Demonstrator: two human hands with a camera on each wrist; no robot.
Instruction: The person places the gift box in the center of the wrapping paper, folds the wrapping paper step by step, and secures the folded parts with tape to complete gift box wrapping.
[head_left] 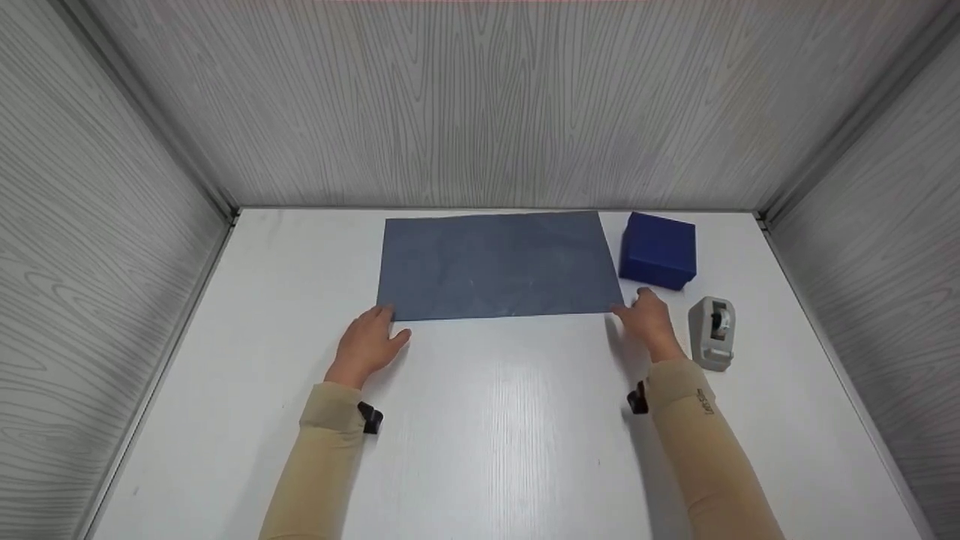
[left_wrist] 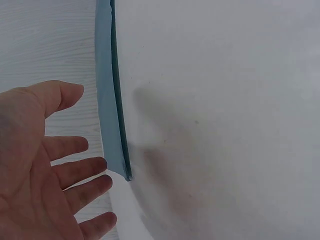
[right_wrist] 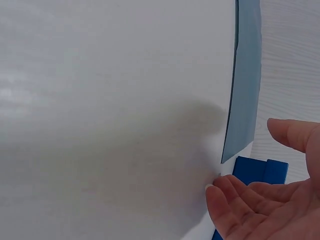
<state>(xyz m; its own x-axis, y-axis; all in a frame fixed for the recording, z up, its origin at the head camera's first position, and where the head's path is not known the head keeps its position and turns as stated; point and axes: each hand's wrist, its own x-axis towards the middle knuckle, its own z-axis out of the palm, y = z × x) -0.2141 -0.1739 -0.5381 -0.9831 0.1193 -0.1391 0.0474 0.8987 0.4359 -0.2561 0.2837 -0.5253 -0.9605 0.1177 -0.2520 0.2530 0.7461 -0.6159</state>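
A blue-grey rectangular sheet point(head_left: 499, 266) lies flat near the back of the white table. At its near left corner is my left hand point(head_left: 369, 346), palm down, with the fingertips at the corner and the thumb spread to the side. In the left wrist view those fingers point(left_wrist: 80, 172) are extended beside the sheet's edge point(left_wrist: 111, 100). My right hand point(head_left: 648, 322) is by the near right corner, its fingers loosely bent. The right wrist view shows a small gap between its fingertips point(right_wrist: 220, 192) and the sheet's corner point(right_wrist: 242, 100). Neither hand grips anything.
A dark blue box point(head_left: 660, 251) stands right of the sheet, just beyond my right hand. Nearer, beside the right wrist, is a grey tape dispenser point(head_left: 711, 334) with a roll in it. Wood-grain panels point(head_left: 480, 105) enclose the table at the back and both sides.
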